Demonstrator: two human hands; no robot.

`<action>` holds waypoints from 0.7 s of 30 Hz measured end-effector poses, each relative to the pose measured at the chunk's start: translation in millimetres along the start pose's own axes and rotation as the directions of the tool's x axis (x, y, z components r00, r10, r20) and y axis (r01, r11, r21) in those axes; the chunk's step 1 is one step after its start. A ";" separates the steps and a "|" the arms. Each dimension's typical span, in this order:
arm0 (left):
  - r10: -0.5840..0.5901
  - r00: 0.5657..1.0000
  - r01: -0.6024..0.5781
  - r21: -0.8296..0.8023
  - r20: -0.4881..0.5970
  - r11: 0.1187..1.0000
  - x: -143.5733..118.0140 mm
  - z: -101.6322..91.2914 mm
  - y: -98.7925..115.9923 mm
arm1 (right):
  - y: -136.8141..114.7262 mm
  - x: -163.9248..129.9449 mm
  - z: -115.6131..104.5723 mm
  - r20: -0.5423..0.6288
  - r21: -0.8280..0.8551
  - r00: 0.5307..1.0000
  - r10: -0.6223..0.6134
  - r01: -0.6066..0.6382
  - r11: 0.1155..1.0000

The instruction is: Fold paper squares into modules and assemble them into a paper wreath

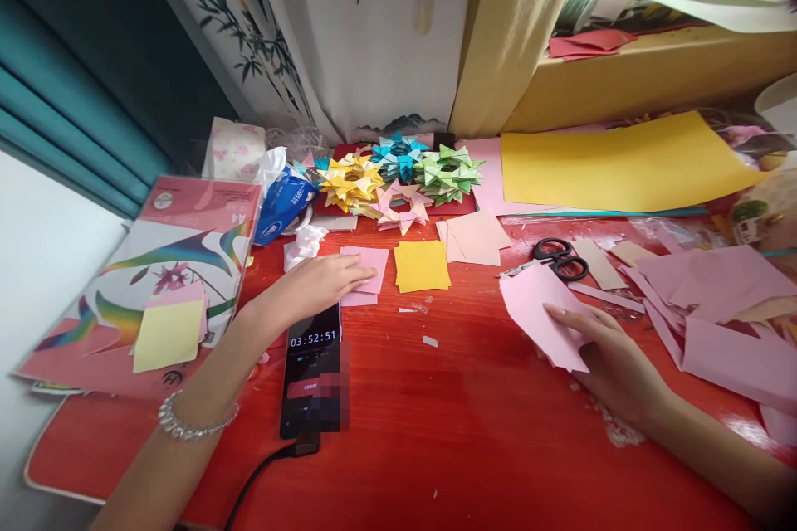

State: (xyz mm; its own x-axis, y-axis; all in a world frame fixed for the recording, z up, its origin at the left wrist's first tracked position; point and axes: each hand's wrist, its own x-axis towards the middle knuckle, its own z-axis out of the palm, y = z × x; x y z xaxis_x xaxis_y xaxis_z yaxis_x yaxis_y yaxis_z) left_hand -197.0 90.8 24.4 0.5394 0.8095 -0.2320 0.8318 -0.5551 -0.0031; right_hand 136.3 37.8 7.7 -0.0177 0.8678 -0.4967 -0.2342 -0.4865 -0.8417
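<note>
A pink square [367,270] is pressed flat under the left hand [324,282], fingers together. A pink sheet [541,315] is pinched by the right hand [613,361], its long axis running up-left from the fingers.

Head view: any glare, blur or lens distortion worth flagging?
Head view: soft glare on the red table near the right hand; wide-angle bending at the edges; part of the phone screen is pixelated; the left hand and pink sheet are sharp.
</note>
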 end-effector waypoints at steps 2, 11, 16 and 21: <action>-0.001 1.000 0.001 0.002 -0.013 1.000 0.4 0.9 -0.4 | 0.5 1.0 -2.4 0.034 0.052 0.995 0.093 -0.095 0.994; 0.193 0.981 -0.193 0.017 -0.006 0.981 -1.0 10.9 -9.7 | 1.5 4.3 -5.9 0.119 0.085 0.985 0.125 -0.135 0.987; 0.166 0.986 -0.166 0.078 0.003 0.983 -0.7 9.7 -7.5 | 5.2 7.5 -8.5 0.125 0.075 0.973 0.196 -0.206 0.976; 0.151 0.988 -0.153 0.079 0.029 0.985 0.5 8.6 -2.4 | 3.5 5.2 -6.2 0.119 0.058 0.972 0.203 -0.211 0.976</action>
State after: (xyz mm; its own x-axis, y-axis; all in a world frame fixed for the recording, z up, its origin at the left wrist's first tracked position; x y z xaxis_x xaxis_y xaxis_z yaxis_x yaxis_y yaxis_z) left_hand -199.9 90.9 15.9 0.6549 0.7104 -0.2578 0.7264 -0.6858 -0.0447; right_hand 141.4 40.0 0.8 -0.1802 0.7566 -0.6286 -0.2810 -0.6520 -0.7042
